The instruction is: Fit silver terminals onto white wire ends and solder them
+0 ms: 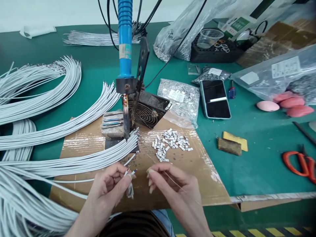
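My left hand (108, 189) pinches the end of a white cable (126, 171), its thin coloured wires poking out past the fingertips. A small clear plastic-like scrap (130, 191) hangs just below those fingers. My right hand (176, 187) is closed on a thin strand of solder wire (176, 183), which crosses the palm and sticks out beyond the fingers. Above both hands, a blue-handled soldering iron (125, 62) is clamped tip down in a stand. Its tip meets the ends of a bundle of white cables (81, 163). Small white-and-silver connector pieces (172, 140) lie loose beyond my right hand.
Cardboard (207, 184) covers the front of the green bench. Thick cable bundles (44, 105) fill the left. Behind the iron sits a small fan (144, 113). Rightward are a bag of parts (181, 98), a phone (215, 98), a brown sponge (229, 146) and orange-handled scissors (296, 163).
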The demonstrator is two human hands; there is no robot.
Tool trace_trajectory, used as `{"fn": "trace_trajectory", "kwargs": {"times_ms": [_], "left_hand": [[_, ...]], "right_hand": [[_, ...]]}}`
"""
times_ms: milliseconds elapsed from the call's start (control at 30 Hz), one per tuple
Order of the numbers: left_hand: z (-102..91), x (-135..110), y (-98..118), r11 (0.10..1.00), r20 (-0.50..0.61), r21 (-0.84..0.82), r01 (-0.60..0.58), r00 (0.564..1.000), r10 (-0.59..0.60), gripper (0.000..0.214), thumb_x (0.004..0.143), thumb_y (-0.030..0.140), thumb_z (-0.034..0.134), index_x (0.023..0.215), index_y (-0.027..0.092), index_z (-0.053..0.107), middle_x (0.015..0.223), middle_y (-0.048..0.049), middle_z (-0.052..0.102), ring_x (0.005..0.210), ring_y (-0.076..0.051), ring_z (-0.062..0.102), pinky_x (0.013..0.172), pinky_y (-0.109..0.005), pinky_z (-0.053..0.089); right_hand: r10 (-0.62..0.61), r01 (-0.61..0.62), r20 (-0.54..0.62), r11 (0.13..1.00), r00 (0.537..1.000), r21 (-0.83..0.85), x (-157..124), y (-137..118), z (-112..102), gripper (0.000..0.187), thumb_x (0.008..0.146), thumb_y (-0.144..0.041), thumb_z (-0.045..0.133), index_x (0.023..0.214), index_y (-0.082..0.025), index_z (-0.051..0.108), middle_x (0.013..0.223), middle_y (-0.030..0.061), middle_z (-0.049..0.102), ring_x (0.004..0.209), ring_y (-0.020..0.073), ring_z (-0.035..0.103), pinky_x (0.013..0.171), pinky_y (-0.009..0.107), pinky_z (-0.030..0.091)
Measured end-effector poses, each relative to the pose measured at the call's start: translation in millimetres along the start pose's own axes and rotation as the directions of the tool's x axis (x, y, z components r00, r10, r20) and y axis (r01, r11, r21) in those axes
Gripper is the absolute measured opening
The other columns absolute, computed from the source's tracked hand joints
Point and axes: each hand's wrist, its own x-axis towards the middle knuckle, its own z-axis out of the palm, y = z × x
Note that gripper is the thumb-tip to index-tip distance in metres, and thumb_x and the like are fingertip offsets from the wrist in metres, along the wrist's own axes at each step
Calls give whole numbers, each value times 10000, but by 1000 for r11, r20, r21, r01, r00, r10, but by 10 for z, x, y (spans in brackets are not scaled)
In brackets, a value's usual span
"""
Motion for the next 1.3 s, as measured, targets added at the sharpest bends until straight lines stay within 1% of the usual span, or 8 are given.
{"fn": "trace_trajectory", "kwargs": {"times_ms": [133, 300, 600, 733, 900, 1000, 1133, 1300], "left_hand": [[-3, -5, -12, 999, 17, -26, 40, 999, -40, 426, 907, 569, 714, 809, 155, 696, 565, 57, 458, 494, -67, 265, 483, -244, 136], [26, -5, 19, 998, -5, -38, 46, 999, -46, 453, 873, 601, 736, 785, 159, 694, 569, 69, 411, 519, -79, 252, 492, -244, 149], [126, -18, 29, 995, -174, 52, -86, 980, 94, 393, 845, 524, 788, 724, 187, 624, 636, 44, 547, 601, -116, 453, 573, -225, 365], [128, -26, -39, 968, -157, 162, -189, 964, 215, 302, 923, 428, 710, 741, 201, 632, 628, 35, 572, 576, -124, 484, 549, -226, 373], [134, -54, -40, 964, -174, 210, -161, 964, 199, 265, 927, 376, 687, 736, 205, 620, 636, 36, 566, 584, -130, 491, 574, -232, 389], [104, -62, -49, 929, -99, 313, -200, 966, 241, 267, 963, 361, 633, 745, 206, 620, 651, 23, 560, 592, -139, 479, 571, -239, 390], [91, -80, -56, 861, -3, 446, -246, 961, 276, 288, 992, 343, 577, 741, 210, 627, 670, 5, 569, 600, -147, 492, 551, -243, 377], [98, -82, 37, 936, -32, 315, -154, 985, 172, 314, 944, 414, 655, 711, 209, 605, 613, 32, 491, 561, -132, 401, 510, -244, 303]], "right_hand": [[-67, 66, 138, 998, 988, 17, -17, -1, 95, 96, 896, -273, 757, 850, -215, 819, 671, 1, 702, 526, 104, 618, 490, 186, 506], [-147, 146, 162, 989, 976, 20, -42, -7, 130, 119, 916, -210, 737, 923, -262, 844, 683, -19, 658, 545, 85, 579, 495, 170, 461], [-64, 41, 178, 991, 982, 128, -42, 33, 151, 96, 913, -230, 750, 919, -245, 844, 670, -26, 610, 512, 77, 537, 460, 180, 435], [-75, 55, 157, 990, 985, 127, -31, 11, 145, 88, 901, -245, 757, 879, -226, 840, 640, -28, 599, 502, 76, 527, 452, 172, 426], [-42, 28, 184, 997, 982, 79, -36, -21, 119, 122, 895, -256, 750, 828, -212, 842, 613, -26, 594, 492, 73, 509, 442, 166, 409], [-25, 23, 206, 1000, 978, 12, -24, -42, 76, 136, 874, -231, 742, 771, -202, 826, 603, -25, 604, 492, 75, 508, 440, 168, 394], [-106, 159, 265, 969, 959, -190, 19, -111, -8, 155, 815, -146, 722, 684, -195, 788, 564, -31, 609, 483, 78, 507, 434, 170, 367], [-223, 322, 320, 898, 921, -301, 22, -159, -4, 175, 816, -115, 687, 683, -192, 772, 541, -33, 610, 461, 88, 536, 427, 182, 381]]}}
